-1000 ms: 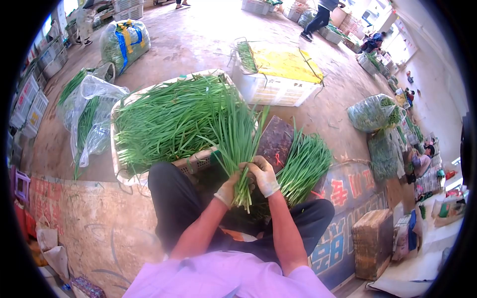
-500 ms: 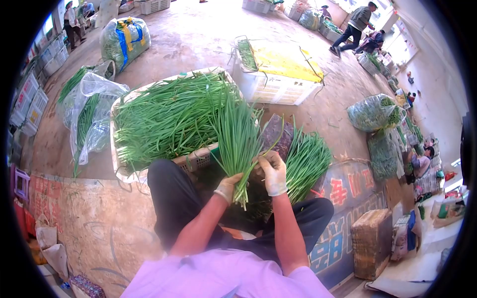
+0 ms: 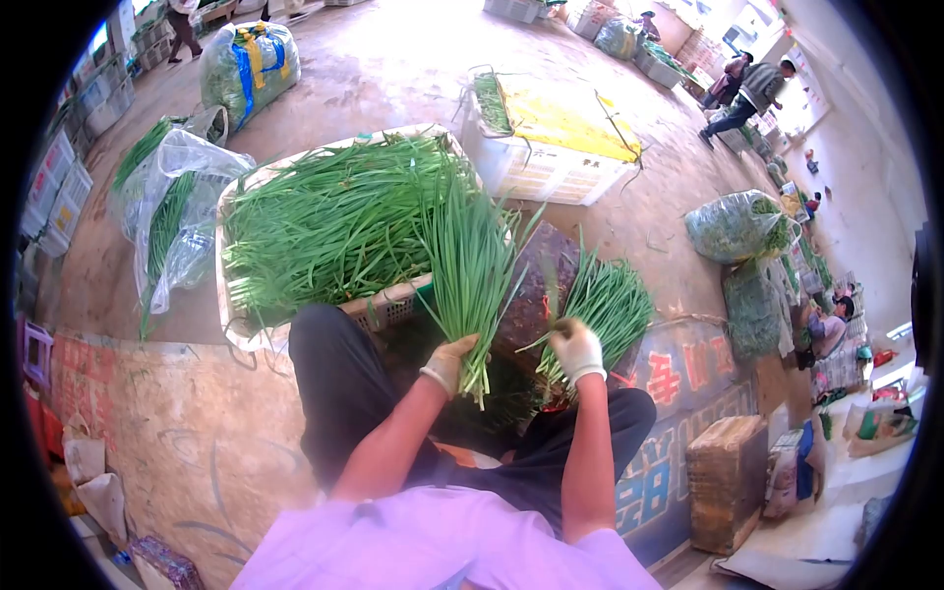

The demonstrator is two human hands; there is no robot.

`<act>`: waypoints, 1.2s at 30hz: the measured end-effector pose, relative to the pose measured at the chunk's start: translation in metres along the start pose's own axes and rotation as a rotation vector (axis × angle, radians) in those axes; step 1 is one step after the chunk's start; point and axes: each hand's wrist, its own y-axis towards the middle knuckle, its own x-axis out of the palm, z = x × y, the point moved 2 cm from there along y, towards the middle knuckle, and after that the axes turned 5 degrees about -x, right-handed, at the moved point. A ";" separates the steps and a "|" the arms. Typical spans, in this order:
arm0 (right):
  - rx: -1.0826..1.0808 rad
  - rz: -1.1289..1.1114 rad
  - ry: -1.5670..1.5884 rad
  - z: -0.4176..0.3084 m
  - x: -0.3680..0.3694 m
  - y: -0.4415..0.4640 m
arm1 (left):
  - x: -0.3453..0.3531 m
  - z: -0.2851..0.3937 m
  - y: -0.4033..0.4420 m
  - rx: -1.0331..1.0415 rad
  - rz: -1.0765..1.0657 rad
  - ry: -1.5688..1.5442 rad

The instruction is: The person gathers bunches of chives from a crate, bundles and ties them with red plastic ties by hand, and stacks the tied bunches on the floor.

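Note:
My gloved left hand (image 3: pixel 450 364) is wrapped round the lower stems of a bunch of long green leaves (image 3: pixel 472 265), which fans upward over the crate's right edge. My gloved right hand (image 3: pixel 576 349) is apart from it, over the stems of a second green bundle (image 3: pixel 612 310). Its fingers are bent and slightly blurred, and whether they hold a stem cannot be made out. A dark board or block (image 3: pixel 541 280) lies between the two bunches. The large white crate (image 3: pixel 224 295) on the left is heaped with the same green leaves (image 3: pixel 324 226).
Beyond stands a white crate with a yellow cover (image 3: pixel 570 128). Clear plastic bags (image 3: pixel 182 216) of greens lie at left, and a stuffed bag (image 3: pixel 248 74) stands behind. At right are more bags (image 3: pixel 737 226), a cardboard box (image 3: pixel 726 482) and people, one walking (image 3: pixel 757 93).
My right hand has moved from beside the held bunch, rightward and down, to the second bundle. My left hand still holds its bunch. The walking person at upper right has moved farther right.

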 end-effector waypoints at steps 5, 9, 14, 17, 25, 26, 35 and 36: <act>-0.093 -0.083 0.429 -0.067 0.028 -0.041 | 0.002 -0.001 -0.004 -0.002 0.065 0.093; -0.228 -0.237 -0.063 -0.105 0.057 -0.052 | 0.002 -0.001 0.000 0.008 0.056 0.076; -0.131 -0.227 -0.145 -0.107 0.068 -0.051 | 0.004 -0.001 -0.002 0.079 -0.142 -0.086; -0.176 -0.089 -0.013 -0.097 0.065 -0.051 | 0.017 0.002 -0.013 0.077 -0.266 -0.102; -0.163 0.095 0.440 -0.090 0.058 -0.060 | 0.015 0.001 -0.014 0.035 -0.317 -0.083; -0.168 0.099 0.493 -0.089 0.059 -0.061 | 0.014 0.002 -0.012 0.039 -0.295 -0.054; 0.184 0.360 1.299 -0.042 0.042 -0.079 | 0.022 0.019 -0.021 0.045 -0.288 -0.003; 0.232 0.379 1.238 -0.030 0.046 -0.084 | 0.024 0.020 -0.023 0.045 -0.288 -0.024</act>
